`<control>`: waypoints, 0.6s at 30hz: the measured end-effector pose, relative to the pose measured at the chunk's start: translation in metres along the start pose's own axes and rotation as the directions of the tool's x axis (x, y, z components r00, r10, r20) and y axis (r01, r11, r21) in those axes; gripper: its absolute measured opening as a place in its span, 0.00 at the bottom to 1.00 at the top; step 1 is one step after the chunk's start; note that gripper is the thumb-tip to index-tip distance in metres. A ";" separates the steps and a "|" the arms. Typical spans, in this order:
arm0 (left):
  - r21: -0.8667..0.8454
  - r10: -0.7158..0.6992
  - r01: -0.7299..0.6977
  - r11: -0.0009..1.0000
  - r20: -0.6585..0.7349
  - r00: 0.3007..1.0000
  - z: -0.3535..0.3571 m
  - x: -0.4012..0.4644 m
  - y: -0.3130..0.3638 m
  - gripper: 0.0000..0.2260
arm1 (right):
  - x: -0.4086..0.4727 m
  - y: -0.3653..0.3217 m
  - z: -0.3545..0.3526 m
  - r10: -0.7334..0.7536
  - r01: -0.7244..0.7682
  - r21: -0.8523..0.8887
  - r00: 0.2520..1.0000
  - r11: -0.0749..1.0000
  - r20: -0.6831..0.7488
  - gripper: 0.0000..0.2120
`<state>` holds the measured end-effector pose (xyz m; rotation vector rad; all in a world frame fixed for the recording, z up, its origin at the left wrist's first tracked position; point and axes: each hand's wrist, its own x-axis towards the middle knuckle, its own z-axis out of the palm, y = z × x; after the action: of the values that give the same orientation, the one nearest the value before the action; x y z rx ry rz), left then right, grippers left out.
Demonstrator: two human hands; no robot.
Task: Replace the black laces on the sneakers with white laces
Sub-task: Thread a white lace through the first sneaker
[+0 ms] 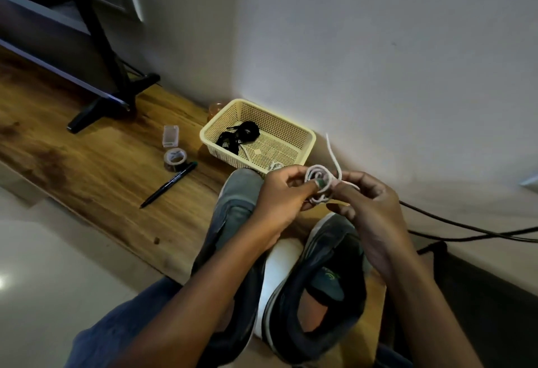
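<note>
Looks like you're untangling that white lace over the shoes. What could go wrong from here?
The white lace is coiled in loops between the left hand and right hand; pulling its free end might tighten the coil into a knot. If it slips, it could drop between the sneakers. Another white lace lies by the basket rim, easily overlooked.

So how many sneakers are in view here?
2. The left sneaker lies under the left hand; the right sneaker sits beside it, below the right hand. Both are partly covered by the arms.
</note>
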<state>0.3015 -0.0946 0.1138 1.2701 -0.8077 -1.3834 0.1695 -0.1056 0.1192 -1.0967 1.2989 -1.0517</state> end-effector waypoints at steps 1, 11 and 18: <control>0.007 -0.006 0.006 1.000 -0.018 1.000 0.000 0.001 0.000 0.06 | 0.000 0.001 0.000 0.009 -0.009 0.011 1.000 1.000 -0.007 0.06; -0.096 -0.144 0.126 0.987 -0.211 0.967 -0.006 0.009 -0.002 0.03 | 0.012 0.010 -0.015 0.084 0.040 0.292 0.913 0.955 -0.400 0.04; -0.125 -0.170 0.140 0.982 -0.276 0.946 -0.010 0.011 0.001 0.02 | 0.020 0.008 -0.034 0.177 0.103 0.420 0.798 0.902 -0.576 0.11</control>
<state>0.3131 -0.1041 0.1098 1.4351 -0.4391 -1.3071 0.1350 -0.1244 0.1081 -0.3854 1.4609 -1.6529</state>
